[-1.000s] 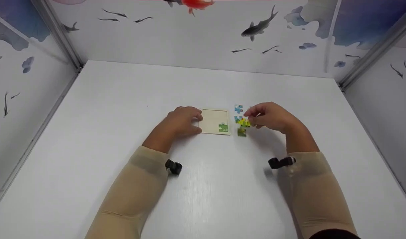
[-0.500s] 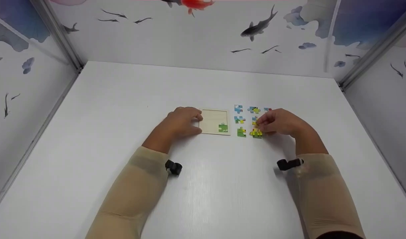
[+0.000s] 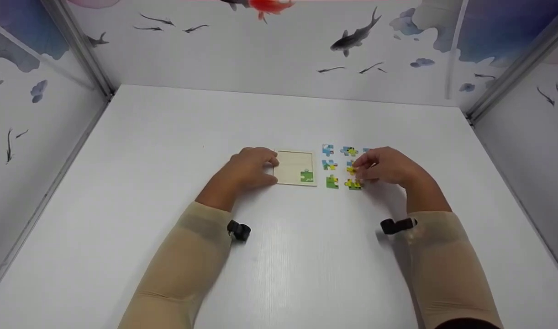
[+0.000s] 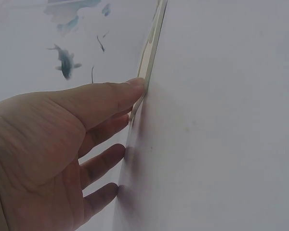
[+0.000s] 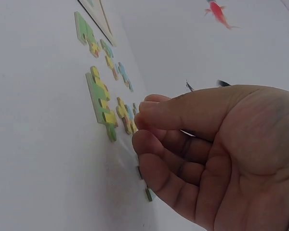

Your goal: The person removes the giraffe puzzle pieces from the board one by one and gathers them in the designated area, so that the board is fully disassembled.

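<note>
My left hand (image 3: 251, 168) holds the left edge of a square wooden puzzle tray (image 3: 289, 165). In the left wrist view, its thumb and forefinger meet the tray's edge (image 4: 151, 50). One green jigsaw piece (image 3: 307, 176) lies in the tray's near right corner. My right hand (image 3: 385, 166) hovers low over the loose pieces, fingers loosely curled, with no piece visible in its grasp. Its fingertips overlap a blue-and-yellow piece (image 3: 350, 167). Just below them lies a yellow-and-green piece (image 3: 353, 184), flat on the table; the right wrist view shows that same piece (image 5: 100, 98) beside the fingers.
More jigsaw pieces lie in rows right of the tray: a blue one (image 3: 327, 150), a blue-green one (image 3: 329, 164), a green one (image 3: 332, 182) and a blue-yellow one (image 3: 350, 151). The right hand partly covers another (image 3: 366, 150). Panels printed with fish (image 3: 356, 39) enclose the white table (image 3: 279, 256).
My right hand has moved right, and the yellow-and-green piece it pinched now lies on the table, nudged slightly right since half a second ago. My left hand has stayed on the tray.
</note>
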`<state>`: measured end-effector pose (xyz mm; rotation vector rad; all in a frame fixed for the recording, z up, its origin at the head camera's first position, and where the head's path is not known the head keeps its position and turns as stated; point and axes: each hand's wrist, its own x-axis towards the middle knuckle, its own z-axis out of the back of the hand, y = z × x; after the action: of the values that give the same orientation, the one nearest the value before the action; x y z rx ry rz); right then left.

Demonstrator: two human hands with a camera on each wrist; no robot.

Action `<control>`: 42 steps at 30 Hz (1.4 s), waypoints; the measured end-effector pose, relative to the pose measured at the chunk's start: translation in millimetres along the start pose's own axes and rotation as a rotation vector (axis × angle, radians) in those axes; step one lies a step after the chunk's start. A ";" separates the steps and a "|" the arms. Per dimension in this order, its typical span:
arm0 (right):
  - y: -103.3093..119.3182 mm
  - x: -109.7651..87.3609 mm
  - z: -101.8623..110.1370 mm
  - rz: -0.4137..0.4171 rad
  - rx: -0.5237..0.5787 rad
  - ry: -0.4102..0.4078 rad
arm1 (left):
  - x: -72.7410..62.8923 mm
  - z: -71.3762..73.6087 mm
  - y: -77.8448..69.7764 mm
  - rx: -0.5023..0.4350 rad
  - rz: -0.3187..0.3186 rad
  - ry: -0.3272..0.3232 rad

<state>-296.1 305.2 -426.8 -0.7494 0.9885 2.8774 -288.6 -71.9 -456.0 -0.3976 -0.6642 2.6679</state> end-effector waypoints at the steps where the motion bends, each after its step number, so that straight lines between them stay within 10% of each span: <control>1: 3.4 -0.5 -0.8 0.003 0.008 -0.004 | -0.2 0.1 -0.1 0.000 0.001 0.000; 21: 94.6 10.8 -44.2 0.253 -0.039 0.036 | 1.8 0.7 -0.3 0.006 -0.002 0.008; 42: 84.0 31.5 -70.3 0.147 -0.100 0.083 | 2.1 0.3 -1.1 0.010 0.016 0.012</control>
<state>-306.6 192.5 -440.5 -0.8431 0.9523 3.0654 -290.3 -70.3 -455.6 -0.4172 -0.6459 2.6809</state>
